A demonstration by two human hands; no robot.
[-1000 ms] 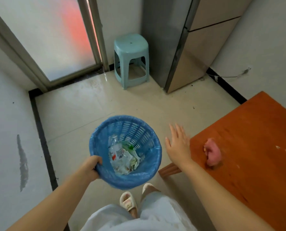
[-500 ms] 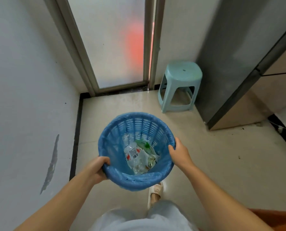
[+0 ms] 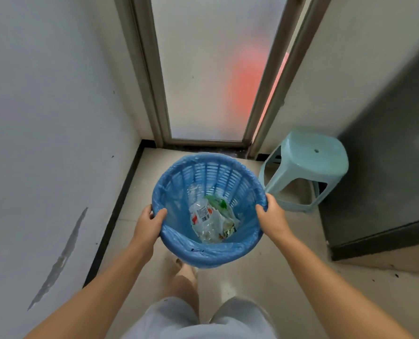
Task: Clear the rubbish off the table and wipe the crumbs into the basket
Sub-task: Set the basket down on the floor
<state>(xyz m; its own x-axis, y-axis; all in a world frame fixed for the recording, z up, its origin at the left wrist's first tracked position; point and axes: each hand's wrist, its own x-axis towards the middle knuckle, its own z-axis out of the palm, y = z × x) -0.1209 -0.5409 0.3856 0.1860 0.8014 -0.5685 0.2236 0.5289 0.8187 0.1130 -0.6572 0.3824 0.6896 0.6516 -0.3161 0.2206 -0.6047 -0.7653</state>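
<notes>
A blue plastic basket [image 3: 218,253] lined with a blue bag hangs in front of me above the floor. My left hand [image 3: 149,222] grips its left rim with the thumb inside. My right hand [image 3: 273,217] grips the right rim. Crumpled clear wrappers and other rubbish [image 3: 212,220] lie at the bottom of the basket. The table is out of view.
A pale green plastic stool [image 3: 306,165] stands on the floor just right of the basket. A frosted glass door [image 3: 210,77] is straight ahead. A white wall [image 3: 44,143] runs along the left and a dark grey cabinet [image 3: 386,172] stands at the right.
My right hand left the table side and took hold of the basket's right rim. The view swung left, so the table and pink cloth dropped out of sight. The door and stool are closer.
</notes>
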